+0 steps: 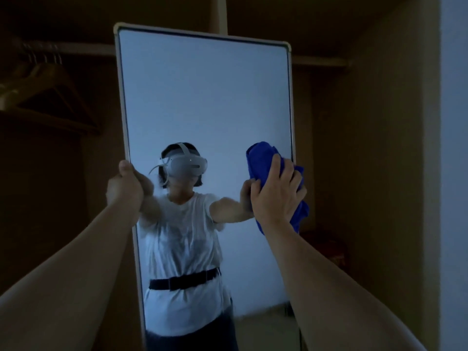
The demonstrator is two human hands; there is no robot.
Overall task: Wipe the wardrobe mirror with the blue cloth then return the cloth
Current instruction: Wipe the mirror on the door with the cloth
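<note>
While the right hand presses a bunched blue cloth against the glass, its fingers curl into the folds and hold the wad flat to the surface near the mirror's right edge, about halfway up. The left hand grips the left side of the white frame, thumb on the front, fingers wrapped behind and out of sight, steadying the panel. Both arms reach out from the near edge of the view.

The cloth looks soft, light and limp; loose ends hang below the palm and past the frame's right side, so it is best held gathered in the fist, as now, with a broad pad toward the glass. The mirror is tall, stiff and probably fragile, and it seems able to swing or tilt, which would explain the bracing grip; pressure should stay moderate and be met by the left hand.

Beyond it lies the dim wardrobe interior, with wooden hangers on a rail at far left and a shelf at far right. Wiping appears under way; most of the glass above looks unreached.
</note>
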